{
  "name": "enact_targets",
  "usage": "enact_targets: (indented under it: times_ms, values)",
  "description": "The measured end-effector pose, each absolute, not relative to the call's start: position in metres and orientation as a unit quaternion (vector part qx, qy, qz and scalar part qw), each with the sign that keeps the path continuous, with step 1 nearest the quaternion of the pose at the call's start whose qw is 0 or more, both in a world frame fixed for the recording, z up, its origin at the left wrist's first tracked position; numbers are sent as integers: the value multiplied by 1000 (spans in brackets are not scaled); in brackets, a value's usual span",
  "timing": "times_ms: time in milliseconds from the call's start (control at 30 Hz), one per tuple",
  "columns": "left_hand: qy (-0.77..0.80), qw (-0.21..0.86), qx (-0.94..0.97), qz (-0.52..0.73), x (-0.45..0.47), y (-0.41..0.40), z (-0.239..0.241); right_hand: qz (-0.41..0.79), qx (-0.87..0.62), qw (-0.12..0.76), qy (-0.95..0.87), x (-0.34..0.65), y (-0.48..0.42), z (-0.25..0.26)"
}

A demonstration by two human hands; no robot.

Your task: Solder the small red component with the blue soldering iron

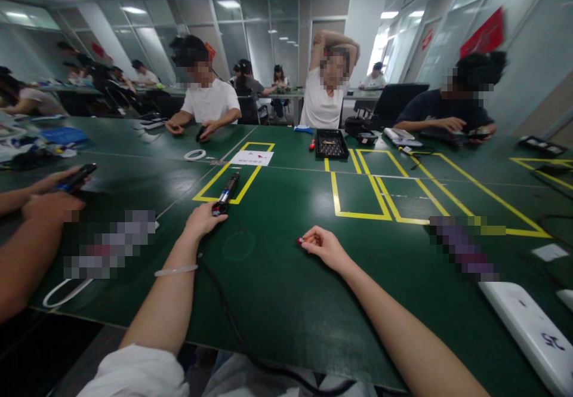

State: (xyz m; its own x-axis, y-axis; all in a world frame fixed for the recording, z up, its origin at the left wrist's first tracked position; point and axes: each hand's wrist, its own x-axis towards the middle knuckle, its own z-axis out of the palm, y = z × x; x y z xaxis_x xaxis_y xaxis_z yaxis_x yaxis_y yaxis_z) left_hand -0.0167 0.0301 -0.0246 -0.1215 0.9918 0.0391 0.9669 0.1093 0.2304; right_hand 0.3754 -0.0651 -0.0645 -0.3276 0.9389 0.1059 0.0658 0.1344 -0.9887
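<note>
My left hand [203, 221] is closed around the near end of a black electric screwdriver [229, 189] with a blue band and a metal tip. The tool lies over the near part of a yellow-taped rectangle [203, 186], pointing away from me. Above the green table, my right hand [326, 249] pinches a small red piece [299, 241] between thumb and fingers; its exact kind is too small to tell. A black cord [219, 292] shows below my left wrist and runs to the table's near edge.
A white printed card [252, 157] lies beyond the screwdriver. Farther back sits a black tray [332, 144] of small parts, beside a red-handled item [312, 144]. A white power strip [528, 331] is at right. Another person's hands [54, 203] hold a dark tool at left.
</note>
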Motion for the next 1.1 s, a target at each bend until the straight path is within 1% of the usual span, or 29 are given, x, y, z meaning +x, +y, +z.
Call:
enact_targets:
  times_ms: [267, 367, 567, 833, 1100]
  values:
    - [646, 43, 755, 104, 67, 12, -25, 486, -402, 420, -652, 374, -69, -60]
    - [595, 54, 793, 122, 102, -2, -25, 466, -412, 421, -660, 374, -71, -58]
    - [518, 109, 836, 146, 157, -32, -24, 386, -453, 410, -691, 374, -73, -52]
    - [454, 137, 867, 152, 179, -49, -25, 327, -472, 391, -719, 373, -71, -57]
    - [434, 129, 881, 133, 183, -56, -20, 312, -492, 369, -724, 368, -68, -56]
